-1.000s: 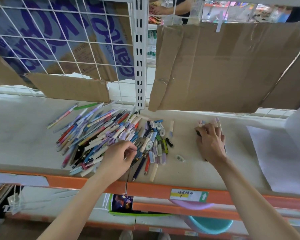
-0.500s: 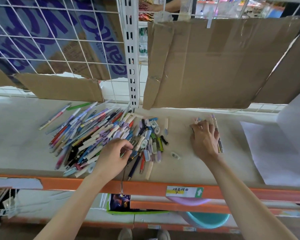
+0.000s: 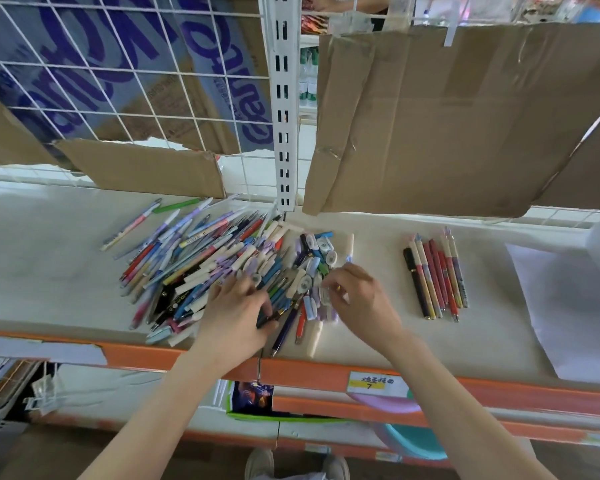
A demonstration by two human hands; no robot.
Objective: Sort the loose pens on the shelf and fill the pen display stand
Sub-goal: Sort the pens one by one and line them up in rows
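From my remote seat, both hands now work the same heap: the right hand (image 3: pixel 357 299), which a second ago lay flat over the small sorted row, has crossed back to the pile, leaving that row uncovered. The left hand (image 3: pixel 236 315) has pushed deeper in from the near side.

Left to right: bare pale shelf (image 3: pixel 42 265) lies open on the far left, with one white-and-pink pen (image 3: pixel 130 225) lying apart from the rest. The loose pens (image 3: pixel 201 261) fan out in a dense, many-coloured heap of blue, red, lilac, cream and black barrels, mostly slanting toward the back wall, some stubby capped ones on the right flank. The left hand rests on the heap's near edge, fingers curled and pinching a dark pen (image 3: pixel 269 315). The right hand touches the heap's right side, fingertips drawn together on a small pale piece; I cannot tell exactly what it pinches. Open shelf separates it from the sorted row (image 3: pixel 435 277), about eight red, cream and black pens lying parallel and touching. Beyond them, a white paper sheet (image 3: pixel 565 306) covers the right end.

The orange shelf lip (image 3: pixel 465 382) runs just beneath the wrists; several pens reach close to it. Cardboard (image 3: pixel 447 116) hangs behind, over the back edge.
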